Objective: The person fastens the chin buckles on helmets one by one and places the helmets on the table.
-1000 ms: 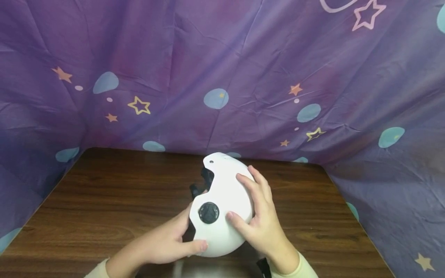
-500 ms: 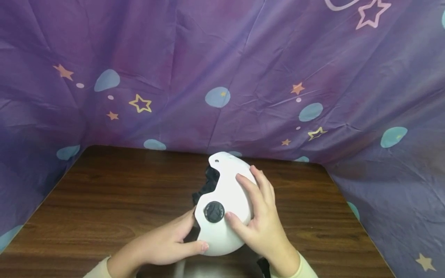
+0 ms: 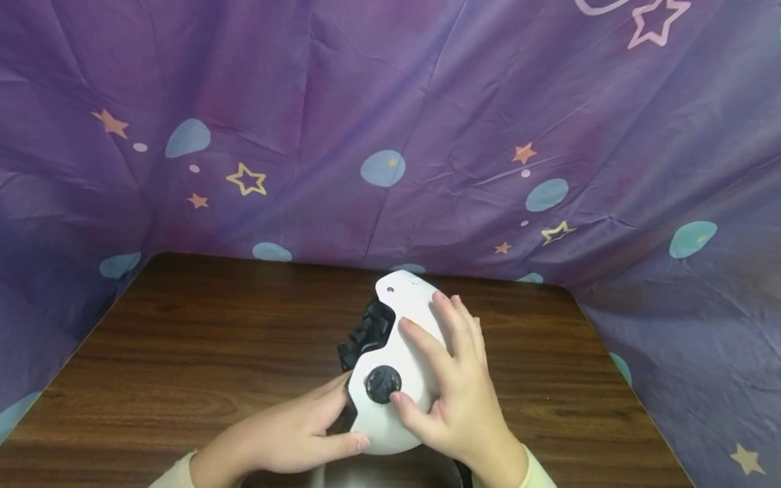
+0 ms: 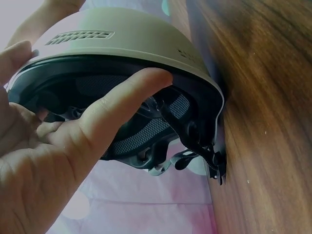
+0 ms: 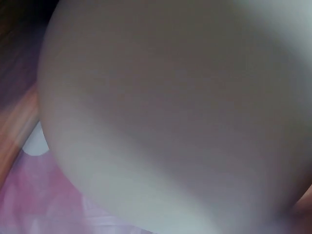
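Observation:
A white helmet (image 3: 396, 339) is held tilted on its side over the table, with a round black disc (image 3: 383, 384) on its shell. In the left wrist view its black padded inside (image 4: 141, 131) shows, with dark straps (image 4: 187, 141) hanging near the wood. My left hand (image 3: 299, 427) grips the lower rim, thumb on the shell, the other fingers partly hidden behind the edge. Across the right side of the shell, my right hand (image 3: 457, 386) spreads its curved fingers, thumb tip right at the disc. The helmet's smooth shell (image 5: 175, 112) fills most of the right wrist view.
The dark wooden table (image 3: 201, 325) extends around the hands. Behind it and along its sides hangs a purple cloth (image 3: 317, 122) with stars and blue spots. A pale curved shape (image 3: 366, 471) shows below the helmet at the front edge.
The helmet has shifted a little right and turned, so its shell looks narrower and more of the black straps shows. My right thumb has come up against the disc; both hands keep their hold.

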Available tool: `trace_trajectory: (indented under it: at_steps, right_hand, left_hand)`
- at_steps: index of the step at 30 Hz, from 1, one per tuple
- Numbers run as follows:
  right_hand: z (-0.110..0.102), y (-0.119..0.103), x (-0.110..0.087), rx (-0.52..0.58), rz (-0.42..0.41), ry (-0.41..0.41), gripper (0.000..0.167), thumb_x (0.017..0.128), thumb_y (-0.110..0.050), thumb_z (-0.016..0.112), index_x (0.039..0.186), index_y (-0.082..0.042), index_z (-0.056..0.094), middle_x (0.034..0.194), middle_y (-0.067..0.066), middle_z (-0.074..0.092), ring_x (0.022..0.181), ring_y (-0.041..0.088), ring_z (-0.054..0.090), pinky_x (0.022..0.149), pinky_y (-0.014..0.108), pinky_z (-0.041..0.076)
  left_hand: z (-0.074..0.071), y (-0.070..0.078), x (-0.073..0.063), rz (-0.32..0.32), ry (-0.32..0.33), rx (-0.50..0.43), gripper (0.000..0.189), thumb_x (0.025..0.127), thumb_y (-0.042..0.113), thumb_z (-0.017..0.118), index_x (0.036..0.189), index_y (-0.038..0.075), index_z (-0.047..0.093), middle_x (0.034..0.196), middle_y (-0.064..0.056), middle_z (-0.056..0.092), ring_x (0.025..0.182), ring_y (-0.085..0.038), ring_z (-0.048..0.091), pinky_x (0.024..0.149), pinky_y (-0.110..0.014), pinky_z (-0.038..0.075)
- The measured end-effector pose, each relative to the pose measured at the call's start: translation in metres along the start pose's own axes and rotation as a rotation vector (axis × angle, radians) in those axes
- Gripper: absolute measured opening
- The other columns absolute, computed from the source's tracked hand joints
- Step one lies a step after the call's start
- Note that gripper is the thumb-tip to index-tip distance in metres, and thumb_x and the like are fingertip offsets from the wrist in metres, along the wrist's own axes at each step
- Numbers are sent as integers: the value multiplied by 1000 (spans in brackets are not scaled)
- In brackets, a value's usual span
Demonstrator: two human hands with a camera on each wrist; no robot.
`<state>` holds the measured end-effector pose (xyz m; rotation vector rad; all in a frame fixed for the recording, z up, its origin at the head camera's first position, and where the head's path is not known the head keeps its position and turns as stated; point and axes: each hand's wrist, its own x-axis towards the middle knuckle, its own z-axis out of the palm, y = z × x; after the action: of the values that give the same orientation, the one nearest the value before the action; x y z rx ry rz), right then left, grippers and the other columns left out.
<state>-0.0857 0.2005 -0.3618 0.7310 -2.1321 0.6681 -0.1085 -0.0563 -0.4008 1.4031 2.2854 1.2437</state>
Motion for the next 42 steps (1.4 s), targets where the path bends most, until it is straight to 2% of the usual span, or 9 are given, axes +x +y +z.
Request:
trace_trajectory:
  at_steps: [5,11,15,22,26,31,34,38,42]
  right_hand:
    - [-1,-4,0,-40,-46,-14,68,95,-68,61,143,-21,67,160,26,44,148,56,34,96,95,25]
    - [-1,-6,-1,-66,-46,-36,73,93,-71,62,147,-22,65,162,25,42,151,56,31,98,94,24]
    - [1,-2,-1,-60,-13,-54,77,93,-73,63,150,-21,63,163,23,41,151,55,31,104,89,26]
    - [4,2,-3,-67,48,-81,83,88,-74,69,152,-22,60,165,20,40,152,53,30,109,84,25]
    - [5,3,-3,-83,70,-81,84,88,-75,68,152,-21,60,165,20,39,151,53,31,113,81,24]
    - [5,6,-5,-65,100,-87,85,83,-66,78,150,-18,60,166,21,37,152,52,29,116,77,25]
    - [4,8,-6,-38,144,-108,86,78,-57,83,149,-16,58,168,21,34,154,50,27,116,77,26]
    - [3,10,-7,-15,199,-135,86,76,-52,85,149,-16,56,170,19,31,156,48,23,116,78,26]
    - [3,11,-9,14,225,-132,86,82,-54,83,152,-14,53,170,22,30,157,49,22,117,77,25]
  left_hand:
    - [1,1,1,7,1,4,82,107,42,63,171,17,19,172,-7,29,155,-23,35,125,-46,31]
    - [5,0,2,2,24,-7,87,105,44,67,172,20,17,171,-6,31,153,-24,38,124,-48,34]
    - [6,-2,2,-25,67,46,91,101,46,71,171,21,19,167,-6,38,150,-25,42,121,-52,38]
    - [11,-2,7,2,144,159,90,93,32,78,168,17,30,160,-6,49,141,-21,53,116,-46,46]
    - [12,-3,6,-25,174,186,90,93,34,79,168,18,32,158,-5,51,139,-20,55,114,-46,48]
    - [14,-5,4,-76,106,244,86,98,43,73,166,8,33,163,-13,45,143,-29,52,115,-50,46]
    - [16,-7,2,-119,54,256,92,98,43,74,168,6,27,167,-21,36,146,-37,47,115,-56,45]
    - [18,-12,2,-174,48,215,100,95,44,78,171,17,19,170,-26,26,148,-46,42,113,-62,45]
    - [19,-18,1,-177,78,195,101,94,47,80,171,22,20,171,-27,23,146,-50,41,110,-66,45]
